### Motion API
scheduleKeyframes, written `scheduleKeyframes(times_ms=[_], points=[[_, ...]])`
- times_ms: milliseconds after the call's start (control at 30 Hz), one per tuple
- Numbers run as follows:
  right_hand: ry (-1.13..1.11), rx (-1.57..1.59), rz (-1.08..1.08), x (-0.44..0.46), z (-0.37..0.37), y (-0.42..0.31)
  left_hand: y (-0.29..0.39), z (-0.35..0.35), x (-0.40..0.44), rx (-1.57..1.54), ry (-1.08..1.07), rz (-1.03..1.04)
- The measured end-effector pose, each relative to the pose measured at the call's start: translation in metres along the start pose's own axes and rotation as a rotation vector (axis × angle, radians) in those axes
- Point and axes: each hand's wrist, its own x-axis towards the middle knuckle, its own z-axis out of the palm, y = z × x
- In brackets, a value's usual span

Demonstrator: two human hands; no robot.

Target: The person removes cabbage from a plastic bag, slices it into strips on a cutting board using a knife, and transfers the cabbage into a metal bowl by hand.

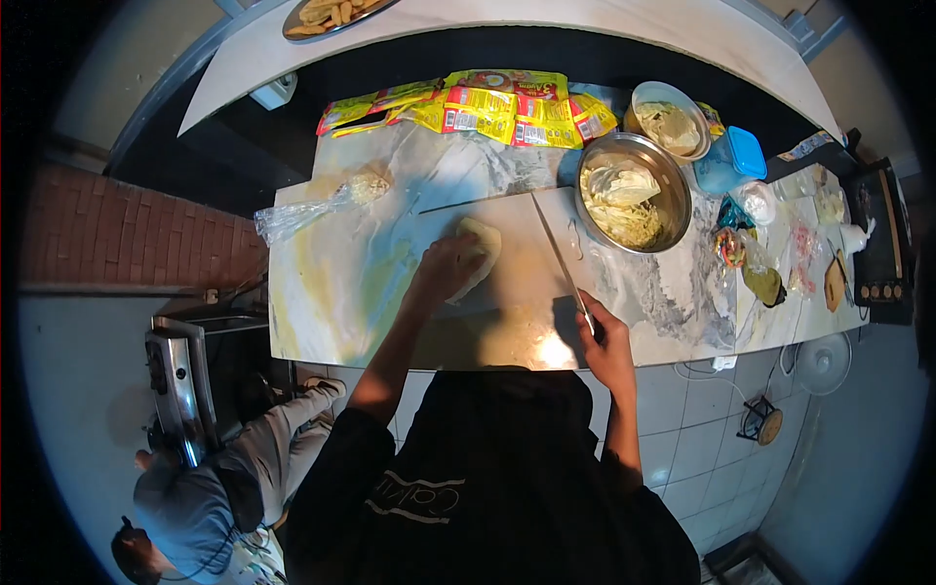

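Observation:
My left hand (453,266) curls over a pale piece of cabbage (484,234) and presses it on a smooth cutting board (515,278). The fingers partly cover the piece. In my right hand (608,343) is the handle of a long kitchen knife (558,243). Its blade points away from me along the board's right side, apart from the cabbage. Beyond the knife stands a steel bowl (684,211) with cut cabbage (622,195) in it.
Behind the steel bowl is a second bowl (704,142) with cabbage. Yellow-red noodle packets (514,109) line the back. A blue-lidded container (747,153) and small bags lie right; a clear plastic bag (310,213) lies left. A person (200,502) is at lower left.

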Motion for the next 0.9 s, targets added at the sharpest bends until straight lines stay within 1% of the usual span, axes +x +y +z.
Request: scheduleKeyframes(times_ms=[33,67,133,167,233,267,333,367,433,467,500,533,567,667,700,833,900], points=[[0.018,-0.016,0.038,0.000,0.004,-0.006,-0.006,0.004,0.002,0.065,0.070,0.065],[0.036,-0.034,0.074,-0.001,0.008,-0.011,-0.012,0.009,0.005,0.060,0.061,0.076],[0.078,-0.074,0.071,-0.005,0.024,-0.010,-0.020,0.019,0.007,0.145,0.154,0.132],[0.109,-0.109,0.063,-0.009,0.034,-0.007,-0.025,0.022,0.008,0.137,0.144,0.144],[0.113,-0.081,0.092,-0.016,0.056,-0.005,-0.033,0.026,0.011,0.014,0.204,0.248],[0.114,-0.074,0.107,-0.020,0.068,-0.006,-0.034,0.025,0.012,0.007,0.191,0.262],[0.117,-0.060,0.136,-0.028,0.092,-0.012,-0.022,0.013,0.008,0.201,0.090,0.172],[0.140,-0.119,0.129,-0.030,0.104,-0.016,-0.016,0.002,0.007,0.197,0.077,0.184],[0.175,-0.174,0.131,-0.030,0.123,-0.024,-0.002,-0.023,0.010,0.330,0.033,0.239],[0.153,-0.145,0.203,-0.030,0.130,-0.029,-0.008,-0.021,0.015,0.332,0.023,0.250],[0.129,-0.113,0.275,-0.030,0.137,-0.032,-0.018,-0.015,0.021,0.325,0.084,0.360],[0.141,-0.109,0.285,-0.028,0.144,-0.033,-0.024,-0.010,0.025,0.313,0.144,0.470],[0.153,-0.126,0.281,-0.027,0.150,-0.033,-0.031,-0.004,0.026,0.346,0.116,0.520],[0.184,-0.147,0.275,-0.025,0.161,-0.031,-0.039,0.009,0.034,0.353,0.045,0.535],[0.188,-0.153,0.271,-0.024,0.163,-0.030,-0.038,0.006,0.036,0.353,-0.016,0.523],[0.209,-0.218,0.249,-0.017,0.165,-0.027,-0.039,0.007,0.040,0.357,-0.058,0.536],[0.198,-0.293,0.169,-0.015,0.161,-0.033,-0.038,0.008,0.039,0.350,-0.097,0.490]])
